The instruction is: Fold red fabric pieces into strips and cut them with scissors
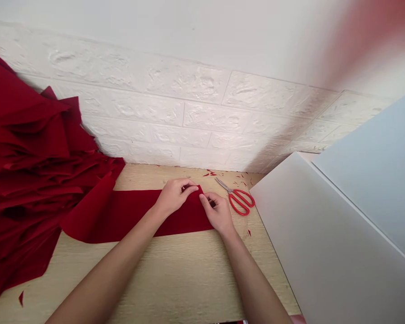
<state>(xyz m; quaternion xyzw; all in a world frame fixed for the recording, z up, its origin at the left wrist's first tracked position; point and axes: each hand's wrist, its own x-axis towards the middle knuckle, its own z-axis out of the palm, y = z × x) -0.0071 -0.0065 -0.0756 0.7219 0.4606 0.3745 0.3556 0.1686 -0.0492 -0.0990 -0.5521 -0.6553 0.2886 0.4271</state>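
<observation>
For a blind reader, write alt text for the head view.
A person's left hand and right hand hold the end of a red cloth strip on a table. Red-handled scissors lie to the right; a large red cloth heap fills the left, before a white wall.

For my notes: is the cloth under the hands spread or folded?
Mostly spread: the cloth lies flat along the table, though its left end curls up and over.

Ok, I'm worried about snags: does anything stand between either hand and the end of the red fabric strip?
Nothing visible does: the left hand pinches a corner of the red fabric strip, and the right hand touches its end edge. The red-handled scissors lie off to the right.
</observation>
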